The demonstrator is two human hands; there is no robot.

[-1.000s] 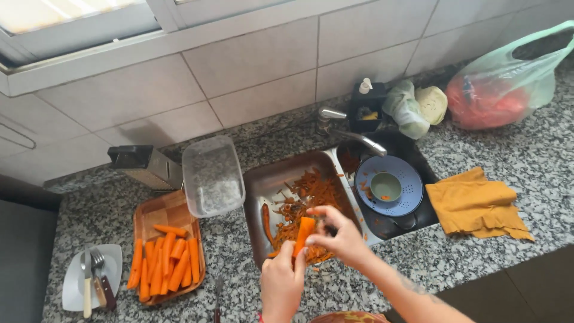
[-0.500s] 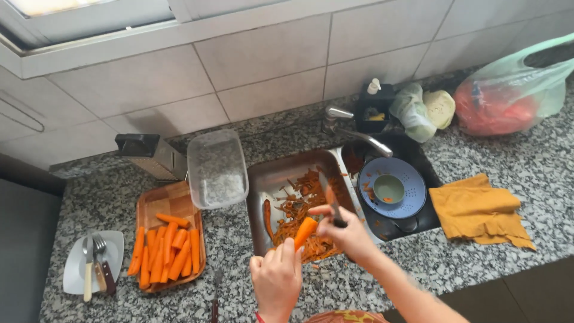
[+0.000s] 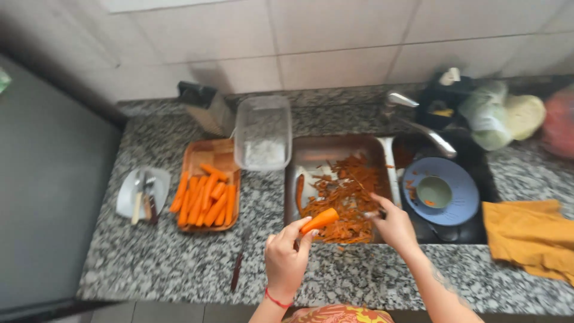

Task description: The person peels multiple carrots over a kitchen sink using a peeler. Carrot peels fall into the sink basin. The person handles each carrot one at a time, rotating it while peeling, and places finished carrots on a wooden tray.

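Two hands worked over the metal tray (image 3: 311, 157) of orange peelings (image 3: 350, 197). My left hand (image 3: 286, 262) pinched a carrot (image 3: 319, 220) by its lower end, tip raised above the tray's front edge. My right hand (image 3: 394, 226) was closed around a peeler (image 3: 373, 213), just right of the carrot. Peeled carrots (image 3: 203, 197) lay on a wooden board (image 3: 222, 152) to the left, a knife (image 3: 237, 267) on the counter (image 3: 149, 257) nearby.

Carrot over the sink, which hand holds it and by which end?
The left hand pinches the carrot by its lower end; the right hand grips a small tool, unclear.
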